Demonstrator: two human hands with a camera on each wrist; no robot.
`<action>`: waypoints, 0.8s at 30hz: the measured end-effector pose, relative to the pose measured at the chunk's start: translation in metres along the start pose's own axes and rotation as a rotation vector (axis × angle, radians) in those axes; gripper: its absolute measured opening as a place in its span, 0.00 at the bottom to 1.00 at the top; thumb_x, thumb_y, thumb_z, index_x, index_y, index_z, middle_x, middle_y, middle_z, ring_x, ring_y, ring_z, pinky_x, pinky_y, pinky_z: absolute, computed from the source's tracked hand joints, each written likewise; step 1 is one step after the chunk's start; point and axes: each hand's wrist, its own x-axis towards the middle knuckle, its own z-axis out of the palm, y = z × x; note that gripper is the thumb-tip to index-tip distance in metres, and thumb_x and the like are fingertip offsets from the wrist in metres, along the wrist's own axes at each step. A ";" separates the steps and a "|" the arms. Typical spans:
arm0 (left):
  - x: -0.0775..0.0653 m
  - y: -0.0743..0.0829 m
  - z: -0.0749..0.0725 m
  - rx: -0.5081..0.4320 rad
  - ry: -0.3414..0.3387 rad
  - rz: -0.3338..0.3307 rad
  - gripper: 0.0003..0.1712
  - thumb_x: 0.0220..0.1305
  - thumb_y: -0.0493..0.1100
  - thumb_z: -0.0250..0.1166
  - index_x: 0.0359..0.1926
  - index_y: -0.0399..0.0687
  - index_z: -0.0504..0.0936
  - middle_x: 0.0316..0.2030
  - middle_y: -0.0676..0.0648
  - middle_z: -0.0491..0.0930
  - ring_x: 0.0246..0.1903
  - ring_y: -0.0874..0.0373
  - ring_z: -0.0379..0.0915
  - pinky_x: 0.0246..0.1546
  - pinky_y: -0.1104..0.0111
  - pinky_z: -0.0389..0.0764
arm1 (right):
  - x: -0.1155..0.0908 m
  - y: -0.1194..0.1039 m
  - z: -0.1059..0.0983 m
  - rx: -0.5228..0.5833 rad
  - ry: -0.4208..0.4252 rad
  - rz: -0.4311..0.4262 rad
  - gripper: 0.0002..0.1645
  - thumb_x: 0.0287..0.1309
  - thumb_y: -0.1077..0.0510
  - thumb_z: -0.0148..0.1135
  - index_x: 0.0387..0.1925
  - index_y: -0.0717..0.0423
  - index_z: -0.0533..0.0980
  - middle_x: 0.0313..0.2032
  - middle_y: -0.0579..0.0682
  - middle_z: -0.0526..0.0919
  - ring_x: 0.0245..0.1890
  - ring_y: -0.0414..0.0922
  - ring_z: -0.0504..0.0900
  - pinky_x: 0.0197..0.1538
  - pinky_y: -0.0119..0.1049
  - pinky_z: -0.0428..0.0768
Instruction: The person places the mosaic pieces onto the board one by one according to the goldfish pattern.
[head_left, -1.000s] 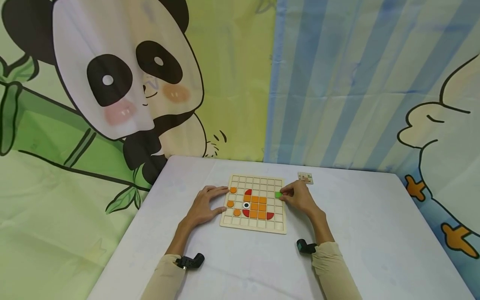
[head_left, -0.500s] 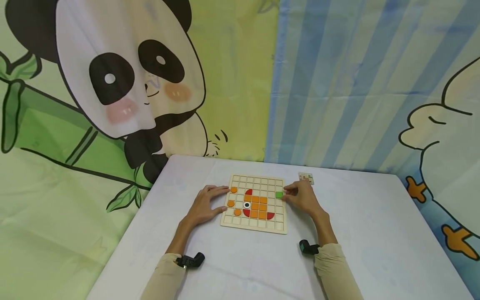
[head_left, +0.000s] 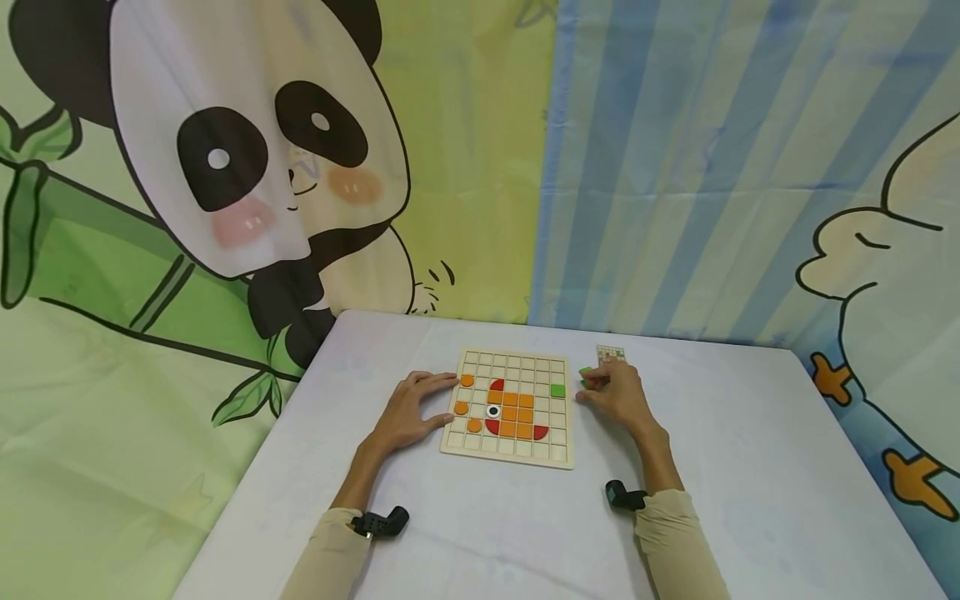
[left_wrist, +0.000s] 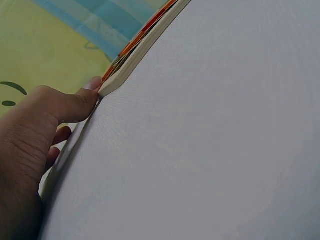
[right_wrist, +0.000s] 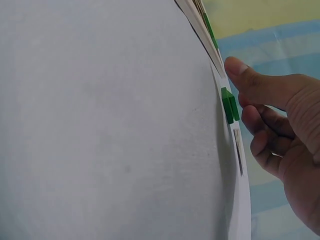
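A square wooden grid board (head_left: 517, 452) lies on the white table, bearing orange squares (head_left: 517, 414), red quarter-circle pieces, a round eye piece (head_left: 492, 411) and several orange discs (head_left: 475, 426). One green square (head_left: 557, 391) sits in a cell by its right edge. My left hand (head_left: 402, 414) has its thumb and forefinger spread, touching the board's left edge. Beyond the board's right side, my right hand (head_left: 617, 393) hovers with thumb and fingers apart. Green pieces (right_wrist: 230, 106) are on the table close to its fingertips, partly hidden in the head view.
A small card (head_left: 611, 351) with a grid picture lies behind my right hand, partly covered by it. Printed cloth (head_left: 465, 192) hangs around the table. A black wrist camera is strapped to each forearm.
My right hand has drawn away from the green square in the board and moved right, baring green pieces beside the board. My left hand has stayed put.
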 end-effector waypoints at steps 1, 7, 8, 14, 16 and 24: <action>0.000 0.000 0.000 0.000 -0.001 -0.002 0.39 0.64 0.54 0.80 0.75 0.65 0.80 0.76 0.59 0.77 0.73 0.49 0.70 0.75 0.41 0.68 | 0.000 0.001 0.000 -0.001 0.004 0.001 0.23 0.47 0.65 0.88 0.47 0.68 0.90 0.36 0.58 0.91 0.35 0.49 0.86 0.38 0.32 0.81; 0.000 0.001 -0.001 0.005 -0.004 -0.008 0.39 0.64 0.54 0.80 0.75 0.66 0.80 0.76 0.59 0.77 0.73 0.49 0.70 0.75 0.41 0.68 | 0.000 0.004 -0.003 -0.021 0.008 0.032 0.21 0.49 0.62 0.88 0.44 0.68 0.90 0.34 0.58 0.92 0.31 0.45 0.85 0.34 0.32 0.80; 0.000 0.001 -0.001 0.006 -0.005 -0.008 0.39 0.64 0.54 0.80 0.75 0.67 0.80 0.76 0.59 0.77 0.73 0.49 0.70 0.75 0.41 0.68 | -0.001 0.004 -0.004 -0.025 0.009 0.040 0.21 0.49 0.61 0.88 0.43 0.68 0.90 0.33 0.57 0.92 0.30 0.45 0.84 0.34 0.33 0.80; 0.000 0.001 -0.001 0.007 -0.006 -0.006 0.39 0.64 0.54 0.80 0.75 0.67 0.80 0.76 0.59 0.77 0.72 0.50 0.70 0.74 0.42 0.69 | -0.001 0.006 -0.006 -0.050 0.014 0.063 0.20 0.50 0.59 0.88 0.41 0.68 0.90 0.32 0.58 0.92 0.31 0.46 0.86 0.36 0.35 0.81; 0.000 0.001 -0.001 0.003 -0.004 -0.002 0.39 0.64 0.54 0.80 0.75 0.67 0.80 0.76 0.59 0.77 0.72 0.50 0.70 0.74 0.42 0.69 | -0.001 0.007 -0.006 -0.059 0.019 0.069 0.20 0.50 0.59 0.88 0.41 0.68 0.90 0.33 0.58 0.92 0.31 0.47 0.86 0.36 0.36 0.81; 0.000 0.000 0.000 0.002 -0.001 -0.001 0.39 0.64 0.54 0.81 0.75 0.67 0.80 0.76 0.59 0.77 0.72 0.49 0.70 0.74 0.42 0.69 | -0.001 0.011 -0.006 -0.090 -0.002 0.119 0.21 0.53 0.58 0.87 0.42 0.69 0.89 0.33 0.58 0.91 0.32 0.49 0.85 0.39 0.39 0.81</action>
